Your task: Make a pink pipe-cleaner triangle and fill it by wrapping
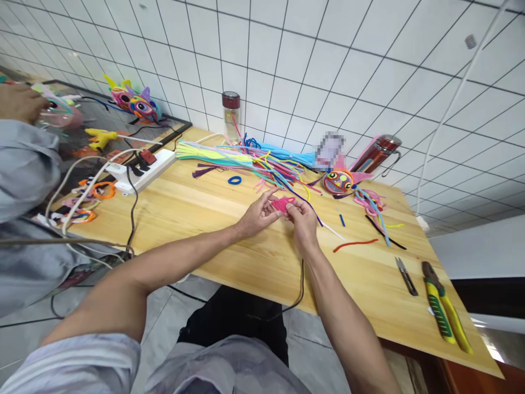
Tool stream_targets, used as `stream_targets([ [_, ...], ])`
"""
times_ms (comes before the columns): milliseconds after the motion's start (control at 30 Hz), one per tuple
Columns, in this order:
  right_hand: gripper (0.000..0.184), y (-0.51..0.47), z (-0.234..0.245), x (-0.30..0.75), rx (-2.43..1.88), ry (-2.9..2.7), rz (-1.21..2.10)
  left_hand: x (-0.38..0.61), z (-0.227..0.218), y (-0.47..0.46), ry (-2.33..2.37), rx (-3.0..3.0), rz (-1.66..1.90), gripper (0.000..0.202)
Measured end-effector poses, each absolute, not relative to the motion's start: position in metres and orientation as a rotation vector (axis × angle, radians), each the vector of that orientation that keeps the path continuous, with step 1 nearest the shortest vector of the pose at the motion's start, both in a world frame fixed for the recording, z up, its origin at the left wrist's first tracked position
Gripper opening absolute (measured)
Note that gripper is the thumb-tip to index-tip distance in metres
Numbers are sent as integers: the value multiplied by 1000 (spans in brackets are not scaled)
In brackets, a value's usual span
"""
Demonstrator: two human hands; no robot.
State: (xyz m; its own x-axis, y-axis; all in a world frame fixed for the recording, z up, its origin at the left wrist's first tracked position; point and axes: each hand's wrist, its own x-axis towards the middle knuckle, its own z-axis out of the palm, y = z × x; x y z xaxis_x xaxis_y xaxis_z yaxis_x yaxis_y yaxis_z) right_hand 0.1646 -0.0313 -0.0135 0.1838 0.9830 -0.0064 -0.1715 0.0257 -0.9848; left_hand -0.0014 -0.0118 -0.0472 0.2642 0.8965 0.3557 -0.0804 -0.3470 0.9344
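Between my two hands, over the middle of the table, is a small pink piece (pixel 282 204) that looks formed from bent pipe cleaner. My left hand (pixel 259 214) pinches its left side between thumb and fingers. My right hand (pixel 302 218) grips its right side, the thumb lying on top. Just beyond my hands spreads a pile of colourful pipe cleaners (pixel 221 155). A blue ring (pixel 234 180) lies to the left of the pile's front. Right of my hands rest a red-orange pipe cleaner (pixel 355 244) and a short blue piece (pixel 342 220).
A mask-like ornament (pixel 338 181) and a red flask (pixel 376 153) are at the back right. Thread snips (pixel 406 276) and green-yellow pliers (pixel 443 312) lie at the right. A power strip (pixel 145 171), a glue gun (pixel 100 138) and a co-worker's hand (pixel 22 103) are at the left.
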Motion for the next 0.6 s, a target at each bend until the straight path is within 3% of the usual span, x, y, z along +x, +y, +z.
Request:
stream_targets([
  [133,34,-27,-15,169,-1154,-911,1186,-4,-45,-14,822,1785,1230,62],
  [333,34,-24,-18,172,-1133,-947,1207,-1,-56,-10,887,1871,1297,72],
  [467,38,-29,-13,168,-1112,-946,1226,5,-60,-5,844,2064,1417,50],
  [600,40,-31,-7,168,-1087,-924,1230,2,-55,-4,923,1857,1335,36],
])
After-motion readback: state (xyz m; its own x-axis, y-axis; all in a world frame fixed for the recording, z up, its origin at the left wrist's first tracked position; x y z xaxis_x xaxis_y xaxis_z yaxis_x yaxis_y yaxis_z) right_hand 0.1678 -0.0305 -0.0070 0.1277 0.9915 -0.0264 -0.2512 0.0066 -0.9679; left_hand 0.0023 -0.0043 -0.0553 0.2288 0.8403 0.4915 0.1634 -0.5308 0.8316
